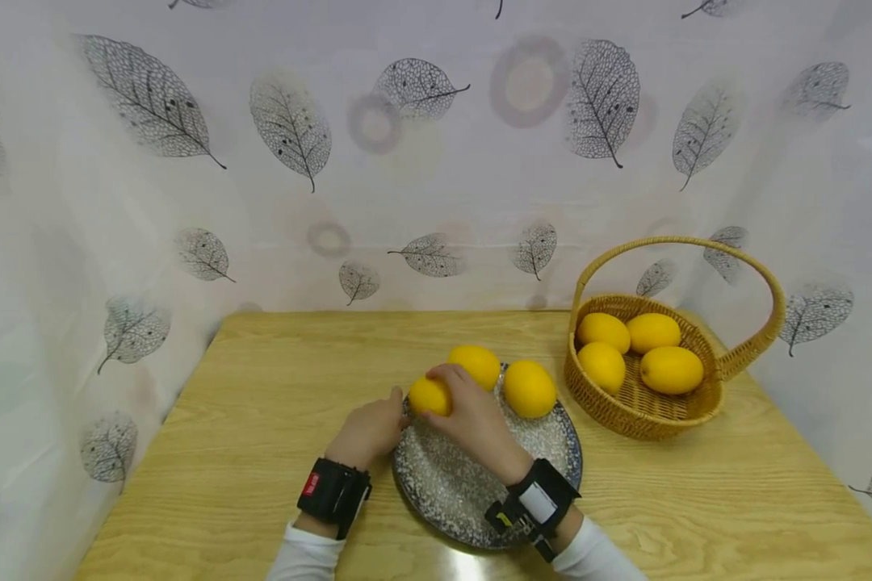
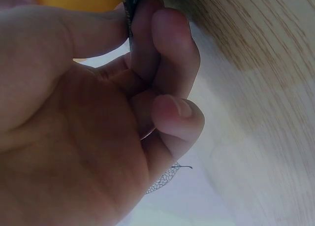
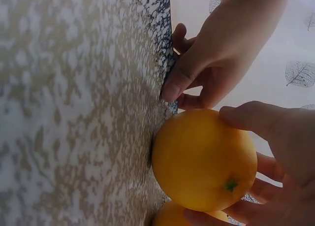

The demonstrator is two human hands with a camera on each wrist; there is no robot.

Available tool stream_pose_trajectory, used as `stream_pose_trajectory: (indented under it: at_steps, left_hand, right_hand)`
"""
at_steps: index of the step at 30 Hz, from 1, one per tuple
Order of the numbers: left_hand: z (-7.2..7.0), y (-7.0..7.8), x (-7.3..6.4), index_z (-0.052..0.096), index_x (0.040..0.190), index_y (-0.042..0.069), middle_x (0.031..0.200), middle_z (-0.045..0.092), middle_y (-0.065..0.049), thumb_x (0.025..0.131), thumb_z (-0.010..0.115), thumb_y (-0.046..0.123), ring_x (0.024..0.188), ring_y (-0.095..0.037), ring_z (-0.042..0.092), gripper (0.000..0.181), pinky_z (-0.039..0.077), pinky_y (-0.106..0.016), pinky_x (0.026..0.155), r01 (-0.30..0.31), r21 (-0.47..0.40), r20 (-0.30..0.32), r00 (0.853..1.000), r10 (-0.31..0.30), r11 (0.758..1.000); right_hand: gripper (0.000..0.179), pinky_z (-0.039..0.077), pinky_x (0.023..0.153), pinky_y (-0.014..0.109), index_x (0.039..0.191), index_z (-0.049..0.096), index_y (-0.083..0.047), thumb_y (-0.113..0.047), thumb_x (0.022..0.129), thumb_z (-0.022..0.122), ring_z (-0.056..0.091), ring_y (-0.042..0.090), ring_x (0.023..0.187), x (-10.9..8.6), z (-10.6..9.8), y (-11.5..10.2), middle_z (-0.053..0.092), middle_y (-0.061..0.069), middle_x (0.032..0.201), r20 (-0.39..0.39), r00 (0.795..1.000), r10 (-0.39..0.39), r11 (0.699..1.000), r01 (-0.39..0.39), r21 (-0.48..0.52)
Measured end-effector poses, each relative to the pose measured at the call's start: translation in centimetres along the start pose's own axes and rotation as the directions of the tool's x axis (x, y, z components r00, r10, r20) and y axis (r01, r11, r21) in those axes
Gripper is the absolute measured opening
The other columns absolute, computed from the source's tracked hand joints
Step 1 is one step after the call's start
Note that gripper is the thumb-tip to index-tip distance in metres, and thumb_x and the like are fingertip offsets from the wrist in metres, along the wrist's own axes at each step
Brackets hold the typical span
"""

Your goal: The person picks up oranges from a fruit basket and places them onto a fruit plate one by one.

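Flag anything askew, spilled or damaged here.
Nothing stands out; no visible spill or damage. The basket stands upright with four yellow fruits inside. The left hand pinches the edge of the plate, and the right hand holds another fruit near that edge.

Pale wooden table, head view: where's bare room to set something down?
Left of the left hand, out to the table's left edge; and right of the round, speckled grey plate, in front of the woven tan basket. The plate's near-left part is bare. Crowded: the plate's far rim, with three rounded yellow-orange fruits and the right hand.
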State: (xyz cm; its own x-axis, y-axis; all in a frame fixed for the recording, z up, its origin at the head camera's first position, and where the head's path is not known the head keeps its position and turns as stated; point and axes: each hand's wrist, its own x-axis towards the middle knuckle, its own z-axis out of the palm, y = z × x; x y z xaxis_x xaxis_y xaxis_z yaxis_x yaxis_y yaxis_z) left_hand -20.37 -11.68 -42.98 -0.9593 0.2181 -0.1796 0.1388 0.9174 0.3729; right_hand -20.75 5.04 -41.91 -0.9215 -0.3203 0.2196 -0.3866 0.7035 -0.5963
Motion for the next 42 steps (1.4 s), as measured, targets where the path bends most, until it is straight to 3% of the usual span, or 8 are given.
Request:
stream_pose_trajectory:
  at_steps: [3,10,17,31,42]
  left_hand:
    - [0.0,0.0,0.0,0.044,0.138,-0.008,0.106,0.074,-0.021,0.096,0.056,0.017,0.088,-0.029,0.069,0.05,0.058,-0.047,0.076,0.002,0.001,0.002,1.0,-0.002,1.0]
    - [0.1,0.0,0.1,0.042,0.14,-0.009,0.112,0.073,-0.024,0.097,0.055,0.02,0.094,-0.032,0.068,0.054,0.058,-0.049,0.08,0.014,0.0,0.013,1.0,-0.014,1.0]
    - [0.1,0.0,0.3,0.041,0.142,-0.009,0.117,0.071,-0.025,0.097,0.054,0.021,0.101,-0.035,0.067,0.055,0.057,-0.051,0.086,0.018,0.012,0.009,1.0,-0.018,1.0]
    - [0.0,0.1,0.4,0.041,0.141,-0.008,0.114,0.072,-0.025,0.097,0.055,0.021,0.098,-0.033,0.068,0.055,0.057,-0.05,0.084,0.038,0.004,0.022,0.999,-0.038,0.999]
    - [-0.1,0.2,0.2,0.04,0.142,-0.008,0.118,0.07,-0.026,0.098,0.054,0.022,0.1,-0.033,0.067,0.056,0.056,-0.051,0.086,0.041,-0.005,0.034,0.999,-0.041,0.999]
  right_hand:
    - [0.051,0.058,0.083,0.043,0.124,0.059,-0.012,-0.027,0.079,0.077,0.063,0.021,0.099,0.0,0.0,0.1,0.062,0.008,0.127,-0.002,1.0,-0.013,1.0,0.013,-0.022]
    - [0.056,0.053,0.093,0.049,0.123,0.061,-0.014,-0.03,0.074,0.081,0.052,0.029,0.118,-0.2,-0.1,0.4,0.057,0.013,0.13,-0.041,0.998,-0.05,0.993,0.045,-0.113]
    - [0.059,0.053,0.086,0.048,0.123,0.063,-0.018,-0.037,0.071,0.082,0.051,0.03,0.111,-0.4,-0.5,0.5,0.059,0.014,0.125,-0.047,0.998,-0.049,0.982,0.04,-0.186]
    - [0.066,0.052,0.09,0.05,0.131,0.058,-0.017,-0.034,0.072,0.082,0.051,0.03,0.114,-0.7,-1.4,0.0,0.056,0.014,0.131,0.046,0.998,-0.03,0.986,0.038,-0.163]
    - [0.064,0.051,0.091,0.049,0.129,0.059,-0.016,-0.034,0.072,0.082,0.051,0.03,0.112,-0.8,-2.1,-0.1,0.056,0.013,0.129,0.046,0.999,-0.026,0.988,0.033,-0.153]
